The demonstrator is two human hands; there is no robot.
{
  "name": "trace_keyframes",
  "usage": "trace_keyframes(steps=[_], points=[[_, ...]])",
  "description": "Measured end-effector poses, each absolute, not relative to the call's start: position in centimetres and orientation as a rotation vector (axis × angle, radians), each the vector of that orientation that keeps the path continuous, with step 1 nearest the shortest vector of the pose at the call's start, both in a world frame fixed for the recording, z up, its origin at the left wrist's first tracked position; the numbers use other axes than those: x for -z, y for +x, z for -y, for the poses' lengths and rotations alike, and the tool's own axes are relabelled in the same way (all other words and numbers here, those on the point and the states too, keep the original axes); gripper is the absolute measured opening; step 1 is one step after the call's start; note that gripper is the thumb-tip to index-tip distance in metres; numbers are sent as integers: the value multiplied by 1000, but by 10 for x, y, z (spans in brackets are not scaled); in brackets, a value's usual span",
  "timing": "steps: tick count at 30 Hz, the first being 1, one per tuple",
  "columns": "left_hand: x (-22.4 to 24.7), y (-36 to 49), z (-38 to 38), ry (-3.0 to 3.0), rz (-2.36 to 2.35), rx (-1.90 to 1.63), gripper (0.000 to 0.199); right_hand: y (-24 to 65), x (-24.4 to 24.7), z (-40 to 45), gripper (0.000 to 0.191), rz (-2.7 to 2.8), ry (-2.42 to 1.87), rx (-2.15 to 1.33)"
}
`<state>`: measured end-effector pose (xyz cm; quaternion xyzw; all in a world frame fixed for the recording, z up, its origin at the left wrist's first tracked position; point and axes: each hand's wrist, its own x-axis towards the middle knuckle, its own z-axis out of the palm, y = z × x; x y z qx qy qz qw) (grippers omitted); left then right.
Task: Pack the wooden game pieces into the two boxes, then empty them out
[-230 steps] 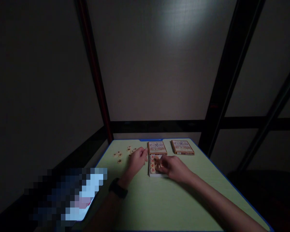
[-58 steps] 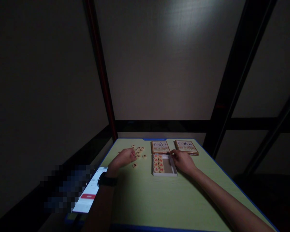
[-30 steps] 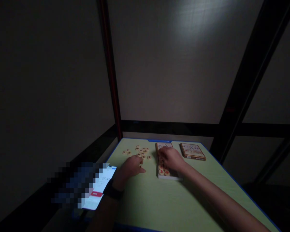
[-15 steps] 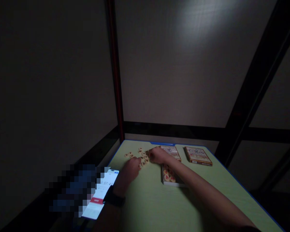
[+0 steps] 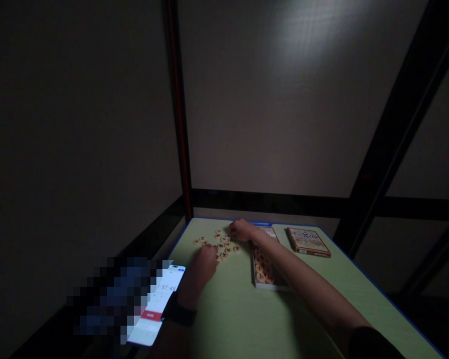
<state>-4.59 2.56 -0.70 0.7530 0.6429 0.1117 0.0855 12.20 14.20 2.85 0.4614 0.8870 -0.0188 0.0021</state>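
Loose Chinese chess pieces [image 5: 223,255], round and pale with dark characters, lie scattered over the far left of the table. My left hand [image 5: 206,262] is at their near edge, fingers bent and closed down against them. Past it, my right hand [image 5: 242,230] is at the far right of the pieces, its fingers curled together and pointing down. What either hand has between its fingertips is too small and dark to see. An open box [image 5: 271,286] stands right of the pieces, with red-marked chess pieces [image 5: 261,277] in it; my right forearm hides part of it.
A printed flat box [image 5: 309,240] lies at the back right of the green table [image 5: 239,319]. Behind the open box, a printed lid [image 5: 271,232] shows partly. A lit phone [image 5: 149,316] is beside my left wrist. Walls [image 5: 269,124] stand close behind and left.
My right hand has moved slightly farther back, over the far pieces. A piece now shows apart at the right of the group. My left hand has barely moved.
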Motion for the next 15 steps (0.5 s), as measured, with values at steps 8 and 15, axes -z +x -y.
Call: trace_keyframes(steps=[8,15], points=[[2,-32,-20,2281,-1927,-317,28,124,-35,-139,27,-2736,1399,32],[4,-27,-20,2353,-1959,-288,22,126,-41,-111,25,-2713,1269,88]])
